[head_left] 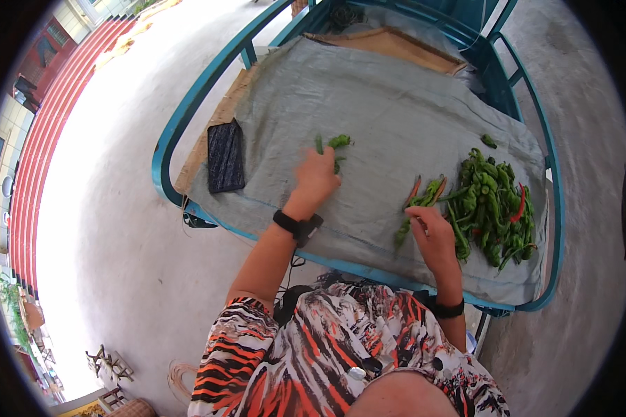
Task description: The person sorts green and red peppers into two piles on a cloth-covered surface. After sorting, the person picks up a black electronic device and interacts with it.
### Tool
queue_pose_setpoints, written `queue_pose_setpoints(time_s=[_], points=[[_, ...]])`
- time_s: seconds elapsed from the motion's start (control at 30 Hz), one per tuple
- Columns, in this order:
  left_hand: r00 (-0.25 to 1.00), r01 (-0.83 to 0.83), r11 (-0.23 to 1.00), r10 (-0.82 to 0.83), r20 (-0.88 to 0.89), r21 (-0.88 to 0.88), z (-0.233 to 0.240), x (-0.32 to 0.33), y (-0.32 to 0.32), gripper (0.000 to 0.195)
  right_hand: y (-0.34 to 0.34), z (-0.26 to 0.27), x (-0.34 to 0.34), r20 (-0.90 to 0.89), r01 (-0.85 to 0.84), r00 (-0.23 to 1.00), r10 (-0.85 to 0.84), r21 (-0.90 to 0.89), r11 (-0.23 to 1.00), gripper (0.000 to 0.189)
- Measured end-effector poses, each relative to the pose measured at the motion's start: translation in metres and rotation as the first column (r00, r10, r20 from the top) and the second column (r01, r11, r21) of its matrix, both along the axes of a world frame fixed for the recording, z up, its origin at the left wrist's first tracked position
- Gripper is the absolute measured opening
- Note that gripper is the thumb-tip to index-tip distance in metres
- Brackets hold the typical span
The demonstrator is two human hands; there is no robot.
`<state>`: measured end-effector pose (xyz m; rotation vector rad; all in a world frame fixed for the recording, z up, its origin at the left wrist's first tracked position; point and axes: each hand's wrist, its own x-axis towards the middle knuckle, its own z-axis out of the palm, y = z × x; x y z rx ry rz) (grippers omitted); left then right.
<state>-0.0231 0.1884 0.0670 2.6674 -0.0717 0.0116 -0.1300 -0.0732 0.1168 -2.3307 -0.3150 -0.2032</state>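
My left hand, blurred by motion, is over a few green chili peppers in the middle of a grey woven plastic sheet. Its fingertips are hard to make out, so I cannot tell whether it grips any of them. At the right, my right hand has its fingers curled around a small bunch of green and reddish peppers, which stick out above and to the left of the fingers. Just beyond it lies a large heap of green chili peppers, with a red chili pepper on top.
The sheet covers the bed of a teal metal cart with side rails. A dark plastic-wrapped slab lies at the sheet's left edge. One loose green pepper sits above the heap. A brown woven tray stands at the far end.
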Motion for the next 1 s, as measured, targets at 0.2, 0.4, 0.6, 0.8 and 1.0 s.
queue_pose_setpoints(time_s=[0.2, 0.4, 0.6, 0.8, 1.0], points=[[0.982, 0.181, 0.925, -0.152, 0.113, -0.334, 0.027, -0.031, -0.023, 0.044, 0.000, -0.006, 0.005, 0.000, -0.068, 0.998, 0.068, -0.036, 0.997, 0.024], [0.923, 0.256, 0.680, -0.384, -0.036, -0.687, 0.060, -0.072, -0.055, 0.044, 0.018, 0.001, 0.010, 0.044, 0.094, 0.993, -0.114, 0.322, 0.942, 0.033], [0.916, 0.111, 0.580, -0.374, -0.143, -0.807, 0.036, -0.080, -0.073, 0.043, -0.012, -0.033, 0.021, 0.064, 0.014, 0.997, -0.042, 0.379, 0.925, 0.034], [0.905, 0.203, 0.585, -0.419, -0.078, -0.786, 0.029, -0.076, -0.092, 0.043, -0.028, -0.026, 0.019, 0.063, 0.180, 0.975, -0.211, 0.323, 0.929, 0.037], [0.939, 0.157, 0.441, -0.344, -0.005, -0.884, -0.019, -0.068, -0.107, 0.031, -0.046, -0.022, 0.016, 0.129, 0.300, 0.932, -0.339, 0.251, 0.920, 0.043]])
